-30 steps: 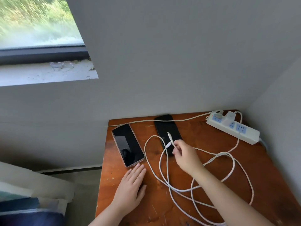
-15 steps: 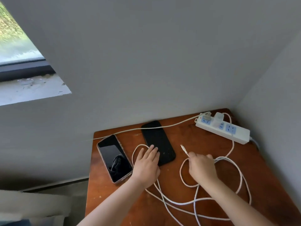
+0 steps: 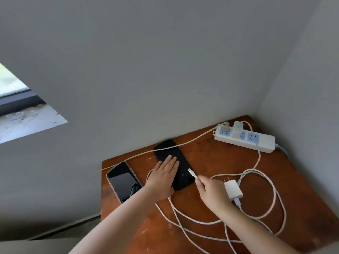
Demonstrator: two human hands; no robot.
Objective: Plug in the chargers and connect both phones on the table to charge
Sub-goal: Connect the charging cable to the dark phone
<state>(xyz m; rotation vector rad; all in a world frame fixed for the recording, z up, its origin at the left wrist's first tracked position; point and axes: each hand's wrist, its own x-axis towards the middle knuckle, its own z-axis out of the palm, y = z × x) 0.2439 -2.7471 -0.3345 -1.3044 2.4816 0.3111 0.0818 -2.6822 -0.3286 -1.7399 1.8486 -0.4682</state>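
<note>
Two phones lie on the wooden table [image 3: 211,162]: a black phone [image 3: 183,169] in the middle and a light-edged phone [image 3: 122,181] to its left. My left hand [image 3: 163,177] rests flat on the black phone, fingers spread. My right hand [image 3: 211,193] pinches a white cable plug [image 3: 191,173] whose tip hovers over the black phone's near right edge. A white charger brick [image 3: 233,189] lies loose beside my right wrist, prongs free. A white power strip [image 3: 245,140] sits at the back right with one white charger [image 3: 238,126] plugged in.
White cables [image 3: 271,191] loop over the right half of the table and trail toward its front edge. One cable [image 3: 165,148] runs from the strip across the black phone's top and off the left edge. Grey walls close the corner behind and to the right. A window [image 3: 11,88] is at left.
My left hand slid from the black phone's near corner onto its face. My right hand brought the cable plug left, over the phone's near right edge. The loose charger brick came into view.
</note>
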